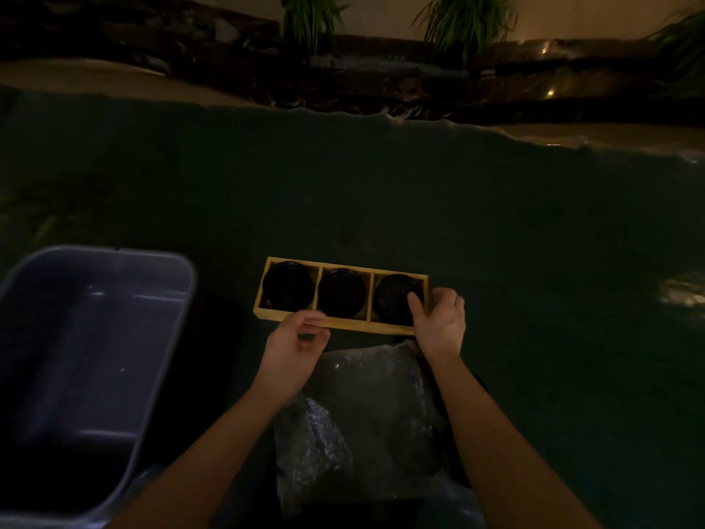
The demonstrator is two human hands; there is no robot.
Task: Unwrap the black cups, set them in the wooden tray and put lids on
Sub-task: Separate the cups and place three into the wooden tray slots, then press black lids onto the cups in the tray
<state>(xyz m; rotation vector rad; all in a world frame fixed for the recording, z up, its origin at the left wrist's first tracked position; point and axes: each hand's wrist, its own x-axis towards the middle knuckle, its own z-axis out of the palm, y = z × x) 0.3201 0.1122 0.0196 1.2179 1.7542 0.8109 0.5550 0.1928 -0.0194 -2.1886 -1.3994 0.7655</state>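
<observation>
Wooden tray (396,329), three compartments in a row, each holding a black cup (341,297) with a dark lid on top, sits on a dark green cloth-covered table (381,192). Right hand (438,318) at the tray's right end, thumb resting on the rightmost lid (395,295), grip half curled around the tray's corner; left hand (295,337) at the near rail, fingers curled loosely, whether it holds anything I cannot tell. Crumpled clear wrapping (366,406) lies just nearer, a grey plastic bin (160,337) to the left; dim room, potted plants (465,21) and dark ledge (343,70) beyond the table's far edge.
</observation>
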